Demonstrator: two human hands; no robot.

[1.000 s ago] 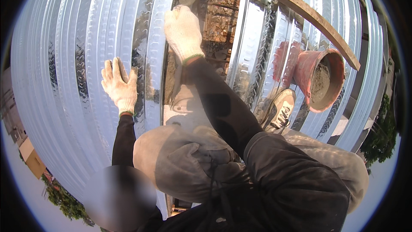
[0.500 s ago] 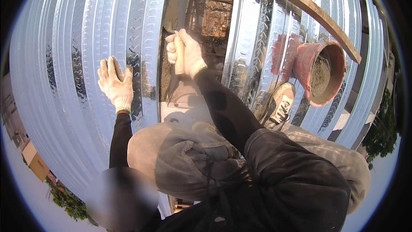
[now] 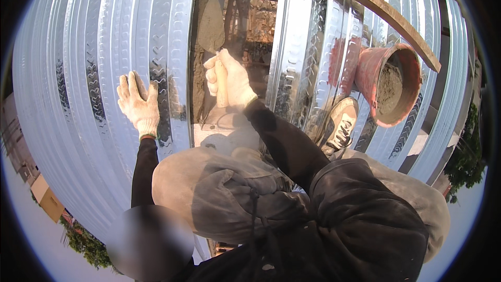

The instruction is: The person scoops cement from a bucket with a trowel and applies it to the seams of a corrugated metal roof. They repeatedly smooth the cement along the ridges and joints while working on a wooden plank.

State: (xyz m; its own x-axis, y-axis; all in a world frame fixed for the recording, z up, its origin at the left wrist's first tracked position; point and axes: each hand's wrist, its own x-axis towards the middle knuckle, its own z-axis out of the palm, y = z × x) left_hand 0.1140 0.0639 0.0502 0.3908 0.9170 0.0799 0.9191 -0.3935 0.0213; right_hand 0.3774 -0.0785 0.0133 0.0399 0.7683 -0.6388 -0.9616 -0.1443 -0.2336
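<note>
Right hand (image 3: 233, 79) is gripping the trowel (image 3: 212, 34) by its handle (image 3: 222, 91); blade (image 3: 211, 22) is pointing ahead, now showing its flat instead of its edge, so probably between strokes. Left hand (image 3: 139, 105) is resting open on metal sheet (image 3: 117, 26). Bucket (image 3: 369, 84) is sitting right of both.

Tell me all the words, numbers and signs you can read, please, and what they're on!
There are none I can read.
Red bucket: any marks are too small and blurred.
Shoe: no readable lettering.
Trowel in the right hand: no lettering shows.
</note>
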